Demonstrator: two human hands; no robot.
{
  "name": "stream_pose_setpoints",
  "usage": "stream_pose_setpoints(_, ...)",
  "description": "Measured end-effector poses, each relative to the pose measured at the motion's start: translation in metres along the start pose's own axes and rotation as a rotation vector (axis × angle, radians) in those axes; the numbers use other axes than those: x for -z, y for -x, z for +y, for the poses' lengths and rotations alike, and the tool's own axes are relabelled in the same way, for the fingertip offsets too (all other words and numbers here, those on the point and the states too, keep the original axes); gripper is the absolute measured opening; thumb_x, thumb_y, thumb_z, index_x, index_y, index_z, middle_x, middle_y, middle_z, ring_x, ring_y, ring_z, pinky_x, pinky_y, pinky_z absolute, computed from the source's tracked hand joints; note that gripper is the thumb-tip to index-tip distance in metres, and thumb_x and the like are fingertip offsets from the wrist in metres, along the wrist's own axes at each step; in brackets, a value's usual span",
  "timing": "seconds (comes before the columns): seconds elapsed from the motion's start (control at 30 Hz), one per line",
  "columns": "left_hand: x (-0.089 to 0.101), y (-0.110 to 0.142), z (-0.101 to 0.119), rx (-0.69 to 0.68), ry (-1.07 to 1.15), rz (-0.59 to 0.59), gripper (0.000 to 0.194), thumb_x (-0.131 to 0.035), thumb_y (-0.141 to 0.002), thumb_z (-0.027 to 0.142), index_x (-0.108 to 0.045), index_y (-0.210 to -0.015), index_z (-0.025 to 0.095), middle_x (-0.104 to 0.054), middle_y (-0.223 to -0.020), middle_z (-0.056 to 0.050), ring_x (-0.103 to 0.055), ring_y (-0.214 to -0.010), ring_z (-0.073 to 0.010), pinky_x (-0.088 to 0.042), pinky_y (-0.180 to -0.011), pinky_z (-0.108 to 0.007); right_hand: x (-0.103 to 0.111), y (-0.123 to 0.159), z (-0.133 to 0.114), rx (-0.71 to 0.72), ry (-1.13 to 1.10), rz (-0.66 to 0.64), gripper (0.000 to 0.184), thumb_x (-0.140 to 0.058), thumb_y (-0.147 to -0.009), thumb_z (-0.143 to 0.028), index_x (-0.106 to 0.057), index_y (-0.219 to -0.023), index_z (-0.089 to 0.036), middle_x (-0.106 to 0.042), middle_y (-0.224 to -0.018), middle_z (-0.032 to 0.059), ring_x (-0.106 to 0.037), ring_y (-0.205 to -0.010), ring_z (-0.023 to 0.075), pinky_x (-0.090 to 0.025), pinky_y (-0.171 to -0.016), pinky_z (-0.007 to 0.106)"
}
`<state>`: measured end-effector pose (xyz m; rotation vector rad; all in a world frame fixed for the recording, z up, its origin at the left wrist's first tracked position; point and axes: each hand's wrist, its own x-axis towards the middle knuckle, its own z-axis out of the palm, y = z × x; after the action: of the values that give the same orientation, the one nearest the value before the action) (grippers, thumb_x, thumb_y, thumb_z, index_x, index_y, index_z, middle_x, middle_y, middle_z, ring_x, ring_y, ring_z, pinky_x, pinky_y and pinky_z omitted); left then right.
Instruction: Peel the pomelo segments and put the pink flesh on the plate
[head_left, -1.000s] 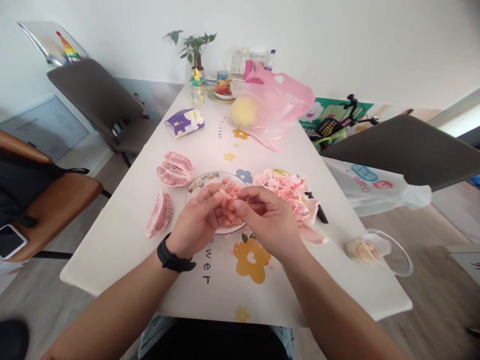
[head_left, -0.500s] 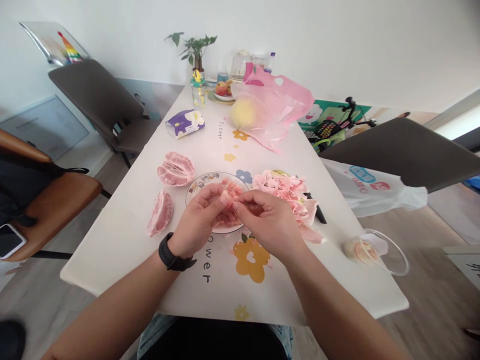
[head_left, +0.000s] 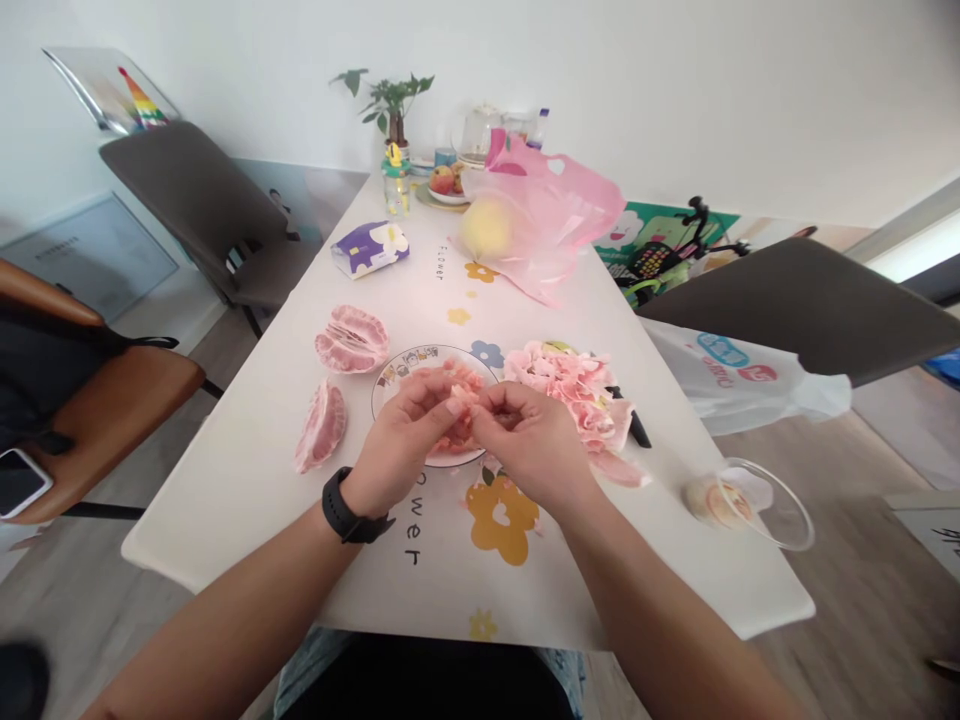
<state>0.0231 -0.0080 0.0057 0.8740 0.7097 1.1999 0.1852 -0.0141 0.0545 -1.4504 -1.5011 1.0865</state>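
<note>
Above a white plate (head_left: 384,395) with a cartoon rim, my left hand (head_left: 409,425) pinches a piece of pink pomelo flesh (head_left: 463,396). My right hand (head_left: 525,430) meets it from the other side, thumb and fingers closed on the same piece. Loose pomelo pulp (head_left: 454,443) lies on the plate under both hands, partly covered by them. Left of the plate are a large peeled pomelo chunk (head_left: 352,340) and a smaller pomelo wedge (head_left: 322,427). A heap of pink peel (head_left: 566,375) sits right of the plate, with a black handle (head_left: 639,430) sticking out from beneath it.
Toward the back are a purple tissue pack (head_left: 370,248), a pink plastic bag (head_left: 555,215) beside a yellow pomelo (head_left: 486,228), a bottle (head_left: 396,185) and a fruit plate (head_left: 445,190). A clear plastic tub (head_left: 750,503) stands at the right edge. Chairs (head_left: 199,205) flank the table.
Both hands stay over the plate and shift only slightly, the fingers working at the pomelo piece. The things on the table keep their places.
</note>
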Motion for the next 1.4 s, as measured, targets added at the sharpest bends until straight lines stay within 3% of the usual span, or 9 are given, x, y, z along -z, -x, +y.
stream_pose_setpoints(0.17,-0.001,0.001,0.002,0.062,-0.053,-0.001,0.029,-0.086,-0.087,0.039,-0.079,-0.11,0.021,-0.076,-0.106,-0.006,-0.071,-0.091,-0.0168,-0.058,-0.08,-0.029,-0.001,0.005,0.002,0.046,0.05,-0.007,0.026,-0.073,-0.087,-0.041,-0.064,-0.073,-0.021,-0.063,-0.065,-0.0026,-0.051,-0.054,0.0099,-0.042,-0.049,0.023)
stream_pose_setpoints(0.33,0.0,0.003,0.001,0.01,-0.054,-0.015,0.031,-0.085,-0.089,0.034,-0.08,-0.119,0.026,-0.077,-0.103,-0.005,-0.072,-0.094,-0.0171,-0.06,-0.085,-0.031,0.007,-0.001,0.008,-0.019,-0.108,-0.057,0.026,-0.069,-0.09,-0.041,-0.06,-0.075,-0.023,-0.061,-0.06,-0.0048,-0.054,-0.051,0.0109,-0.045,-0.047,0.023)
stream_pose_setpoints(0.5,-0.006,0.004,0.005,-0.029,-0.078,-0.028,0.029,-0.086,-0.087,0.031,-0.077,-0.114,0.025,-0.076,-0.107,-0.006,-0.074,-0.098,-0.0205,-0.063,-0.081,-0.033,0.012,-0.009,0.007,-0.103,-0.143,-0.191,0.037,-0.074,-0.09,-0.05,-0.079,-0.115,-0.023,-0.067,-0.063,-0.0032,-0.06,-0.049,0.0131,-0.05,-0.045,0.025)
stream_pose_setpoints(0.57,-0.008,0.003,0.005,-0.011,-0.085,-0.003,0.028,-0.088,-0.084,0.03,-0.073,-0.106,0.023,-0.076,-0.105,-0.006,-0.074,-0.096,-0.0206,-0.064,-0.079,-0.034,0.012,-0.011,0.007,-0.107,-0.141,-0.212,0.039,-0.076,-0.089,-0.048,-0.081,-0.12,-0.024,-0.074,-0.071,-0.0002,-0.067,-0.055,0.0148,-0.053,-0.048,0.026)
stream_pose_setpoints(0.7,-0.01,0.003,0.004,0.001,-0.128,0.055,0.028,-0.088,-0.082,0.028,-0.069,-0.1,0.02,-0.075,-0.103,-0.006,-0.074,-0.096,-0.0201,-0.065,-0.081,-0.034,0.011,-0.011,0.013,-0.052,-0.127,-0.193,0.025,-0.077,-0.089,-0.045,-0.084,-0.105,-0.027,-0.082,-0.091,0.0018,-0.074,-0.066,0.0156,-0.058,-0.054,0.026)
stream_pose_setpoints(0.87,-0.011,0.003,0.003,0.008,-0.209,0.105,0.024,-0.085,-0.081,0.025,-0.07,-0.098,0.018,-0.076,-0.098,-0.006,-0.074,-0.091,-0.0188,-0.064,-0.079,-0.033,0.007,-0.01,0.018,-0.029,-0.03,-0.157,0.021,-0.075,-0.091,-0.042,-0.083,-0.102,-0.025,-0.082,-0.084,0.0015,-0.078,-0.074,0.0181,-0.062,-0.065,0.029)
stream_pose_setpoints(1.1,-0.007,0.001,0.001,0.02,-0.182,0.123,0.021,-0.084,-0.082,0.026,-0.072,-0.096,0.017,-0.077,-0.095,-0.004,-0.073,-0.085,-0.0164,-0.062,-0.077,-0.03,0.002,-0.005,0.018,0.032,-0.002,-0.073,0.021,-0.073,-0.093,-0.041,-0.083,-0.103,-0.025,-0.083,-0.094,0.0034,-0.079,-0.081,0.0196,-0.064,-0.07,0.03)
stream_pose_setpoints(1.2,-0.003,0.0,0.002,0.058,-0.051,0.095,0.026,-0.083,-0.085,0.03,-0.072,-0.107,0.02,-0.075,-0.093,-0.002,-0.072,-0.079,-0.0144,-0.061,-0.074,-0.029,0.008,-0.007,0.022,0.041,-0.064,-0.118,0.029,-0.073,-0.093,-0.046,-0.082,-0.113,-0.027,-0.082,-0.094,0.003,-0.077,-0.075,0.0179,-0.064,-0.066,0.03)
stream_pose_setpoints(1.4,-0.003,-0.001,0.006,0.153,0.042,0.067,0.034,-0.084,-0.086,0.037,-0.072,-0.114,0.021,-0.075,-0.09,-0.003,-0.072,-0.077,-0.0147,-0.062,-0.077,-0.031,0.01,-0.007,0.027,0.205,0.009,-0.134,0.045,-0.074,-0.089,-0.03,-0.075,-0.134,-0.031,-0.075,-0.13,0.0066,-0.076,-0.088,0.0168,-0.065,-0.067,0.029)
